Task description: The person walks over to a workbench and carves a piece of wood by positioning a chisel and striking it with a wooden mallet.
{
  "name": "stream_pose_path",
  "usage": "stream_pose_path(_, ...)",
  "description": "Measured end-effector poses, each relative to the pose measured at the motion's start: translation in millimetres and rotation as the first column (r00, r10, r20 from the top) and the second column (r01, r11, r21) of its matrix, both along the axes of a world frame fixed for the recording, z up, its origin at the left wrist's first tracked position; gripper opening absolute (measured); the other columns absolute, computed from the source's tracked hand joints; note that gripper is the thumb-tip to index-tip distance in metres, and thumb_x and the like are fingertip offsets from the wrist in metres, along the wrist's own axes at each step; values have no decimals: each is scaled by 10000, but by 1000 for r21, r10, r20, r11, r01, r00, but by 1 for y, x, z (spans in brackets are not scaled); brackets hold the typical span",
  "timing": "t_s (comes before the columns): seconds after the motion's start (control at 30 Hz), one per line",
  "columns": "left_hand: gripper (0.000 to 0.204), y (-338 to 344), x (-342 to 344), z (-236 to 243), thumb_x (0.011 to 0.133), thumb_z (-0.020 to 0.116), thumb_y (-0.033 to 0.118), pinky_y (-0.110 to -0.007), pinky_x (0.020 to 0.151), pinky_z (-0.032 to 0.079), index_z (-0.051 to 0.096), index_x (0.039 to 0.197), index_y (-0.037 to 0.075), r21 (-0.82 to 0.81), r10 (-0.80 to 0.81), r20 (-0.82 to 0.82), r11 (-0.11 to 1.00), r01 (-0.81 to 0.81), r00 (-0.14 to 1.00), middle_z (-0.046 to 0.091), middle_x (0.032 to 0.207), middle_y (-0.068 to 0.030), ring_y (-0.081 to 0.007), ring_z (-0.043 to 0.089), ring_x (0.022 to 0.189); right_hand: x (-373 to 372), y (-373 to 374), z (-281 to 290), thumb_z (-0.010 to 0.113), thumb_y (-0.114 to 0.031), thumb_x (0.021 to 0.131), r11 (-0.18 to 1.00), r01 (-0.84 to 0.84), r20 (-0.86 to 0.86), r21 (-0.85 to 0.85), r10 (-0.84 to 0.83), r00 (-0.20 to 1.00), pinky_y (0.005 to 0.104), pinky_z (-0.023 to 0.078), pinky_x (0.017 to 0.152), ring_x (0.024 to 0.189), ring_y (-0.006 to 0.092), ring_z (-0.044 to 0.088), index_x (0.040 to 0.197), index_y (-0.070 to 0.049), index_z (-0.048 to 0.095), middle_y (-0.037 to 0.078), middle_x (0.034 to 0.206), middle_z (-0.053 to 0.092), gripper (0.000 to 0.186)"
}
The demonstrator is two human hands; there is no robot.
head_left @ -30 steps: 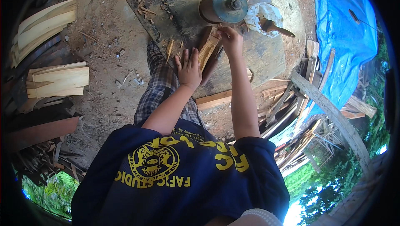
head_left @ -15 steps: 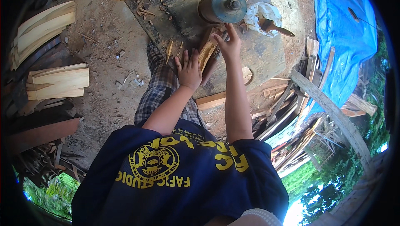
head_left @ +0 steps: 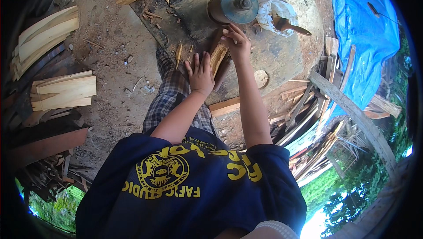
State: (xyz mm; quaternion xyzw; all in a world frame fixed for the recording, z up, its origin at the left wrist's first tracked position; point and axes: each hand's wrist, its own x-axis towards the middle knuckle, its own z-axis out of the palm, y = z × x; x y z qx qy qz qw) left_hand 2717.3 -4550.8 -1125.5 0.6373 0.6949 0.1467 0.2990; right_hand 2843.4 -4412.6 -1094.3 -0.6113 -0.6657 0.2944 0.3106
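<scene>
A narrow strip of wood (head_left: 217,58) with a rough, yellowish face lies at a slant between my hands, with darker wood along its sides. My left hand (head_left: 201,75) rests at its near left side, fingers stretched and slightly spread. At the far end of the strip is my right hand (head_left: 238,45), its thumb and fingers drawn together in a pinch. What lies between those fingertips, if anything, is too small to tell. Just beyond stands a round metal canister (head_left: 232,6) with a knob on top.
A whitish tub (head_left: 269,16) with a paintbrush (head_left: 291,27) across it stands right of the canister. Wood chips (head_left: 178,54) lie on the dark board (head_left: 273,58). Stacked pale boards (head_left: 66,91) are at left; a blue tarp (head_left: 363,27) and scrap wood (head_left: 317,102) are at right.
My right hand's fingers have closed from a spread pose into a pinch at the strip's far end. My left hand has stayed in place.
</scene>
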Motion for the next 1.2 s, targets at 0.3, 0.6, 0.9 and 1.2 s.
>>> stream_pose_path(0.3, 603, 3, -2, -1, 926, 449, 159, -624, 1155, 4, 260, 1491, 66, 57, -20, 5, 998, 20, 1000, 334, 1540, -110, -366, 234, 1448, -9, 17, -26, 602, -69, 909, 904, 340, -434, -260, -424, 795, 357, 538, 716, 869, 276, 695, 983, -43, 572, 143, 962, 705, 83)
stream_pose_path(0.6, 629, 6, 9, 7, 924, 457, 146, -625, 1151, -23, 229, 1505, 66, 35, -66, 14, 997, 66, 998, 283, 1565, -103, -345, 158, 1476, 21, -39, 16, 545, -33, 908, 747, 623, 80, 232, -653, 753, 357, 490, 911, 1099, 276, 618, 1441, -17, 347, 246, 1214, 603, 569)
stream_pose_path(0.9, 627, -4, 10, 83, 977, 421, 243, -599, 1157, -29, 175, 1531, 84, -220, -140, -1, 966, 136, 990, 114, 1613, -117, -330, 22, 1497, 37, -207, 93, 637, -102, 863, 696, 553, -13, -458, -627, 779, 377, 502, 909, 1154, 283, 579, 1364, -33, 458, 205, 1219, 597, 536)
stream_pose_path(1.2, 549, -15, -29, 419, 1062, 253, 431, -242, 742, 393, 580, 1215, 17, 3, -184, 924, 879, 477, 335, 536, 872, -8, -91, 490, 773, -9, -233, 145, 731, -322, 780, 883, 366, 315, -294, -272, 909, 457, 445, 940, 1126, 353, 521, 1187, -62, 573, 200, 1236, 528, 508)
